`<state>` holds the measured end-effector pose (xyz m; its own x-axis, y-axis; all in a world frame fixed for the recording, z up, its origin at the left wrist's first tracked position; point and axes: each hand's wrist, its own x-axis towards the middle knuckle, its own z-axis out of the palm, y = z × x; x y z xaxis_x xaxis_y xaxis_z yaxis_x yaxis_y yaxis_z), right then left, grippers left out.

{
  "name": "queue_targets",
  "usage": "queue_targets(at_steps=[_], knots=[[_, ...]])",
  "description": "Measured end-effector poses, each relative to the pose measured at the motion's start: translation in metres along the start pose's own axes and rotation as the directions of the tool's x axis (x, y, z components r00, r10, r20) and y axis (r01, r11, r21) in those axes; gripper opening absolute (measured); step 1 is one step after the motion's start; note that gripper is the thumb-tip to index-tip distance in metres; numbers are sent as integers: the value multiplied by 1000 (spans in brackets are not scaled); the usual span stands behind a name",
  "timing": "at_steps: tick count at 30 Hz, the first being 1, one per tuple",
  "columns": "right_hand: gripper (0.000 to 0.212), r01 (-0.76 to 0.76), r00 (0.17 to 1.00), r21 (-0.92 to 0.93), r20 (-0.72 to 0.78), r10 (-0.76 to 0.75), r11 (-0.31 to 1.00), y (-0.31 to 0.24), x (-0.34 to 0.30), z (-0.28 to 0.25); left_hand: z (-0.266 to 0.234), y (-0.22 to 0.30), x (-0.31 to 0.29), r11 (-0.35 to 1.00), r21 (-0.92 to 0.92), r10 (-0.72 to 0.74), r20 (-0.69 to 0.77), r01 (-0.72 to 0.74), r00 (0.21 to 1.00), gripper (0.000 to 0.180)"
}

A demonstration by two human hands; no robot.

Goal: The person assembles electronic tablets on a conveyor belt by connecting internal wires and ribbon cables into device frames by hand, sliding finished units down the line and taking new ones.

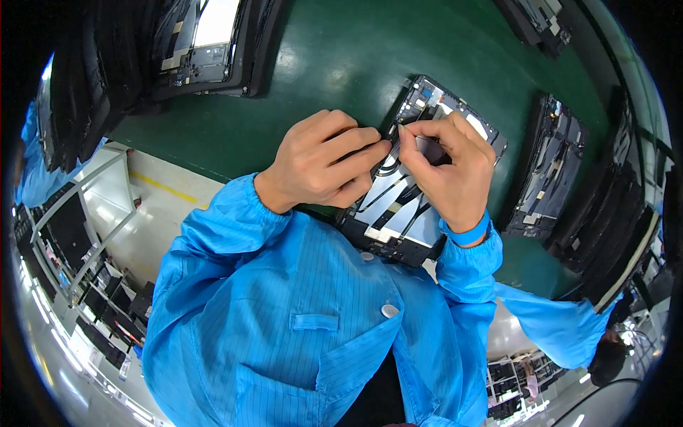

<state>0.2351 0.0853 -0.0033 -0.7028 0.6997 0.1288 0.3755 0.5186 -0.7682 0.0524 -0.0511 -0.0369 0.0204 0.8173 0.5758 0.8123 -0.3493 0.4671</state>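
Observation:
An opened tablet-like device [390, 217] lies tilted on the green table in front of me, its silver panels, black strips and the circuit board at its far end exposed. At its left edge is my left hand [320, 162], closed, with the fingers bent and their tips by the frame; what they grip, if anything, is hidden. Over the device's upper half, my right hand [455, 167] pinches thumb and forefinger together near the left edge of the board. Whatever sits in that pinch is too small to make out. A blue band circles the right wrist.
Similar opened devices stand in black trays [249, 67] at the far left. Another row of opened devices [548, 171] is on the right, beside stacked black trays [597, 220]. More parts [537, 25] lie at the far right. Blue-sleeved people [562, 331] are nearby on both sides.

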Motion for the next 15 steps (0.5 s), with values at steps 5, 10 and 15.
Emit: queue_targets(at_steps=[5, 10, 15], knots=[[13, 10, 1000, 24, -13, -10, 1000, 0, 0, 0, -1, -4, 3, 999, 13, 37, 25, -37, 999, 41], [13, -6, 1000, 30, -13, 7, 1000, 0, -1, 0, -3, -10, 6, 995, 17, 94, 45, -95, 995, 38], [9, 28, 999, 107, 36, -32, 994, 3, 4, -7, -7, -25, 12, 983, -1, 181, 97, -181, 979, 36]])
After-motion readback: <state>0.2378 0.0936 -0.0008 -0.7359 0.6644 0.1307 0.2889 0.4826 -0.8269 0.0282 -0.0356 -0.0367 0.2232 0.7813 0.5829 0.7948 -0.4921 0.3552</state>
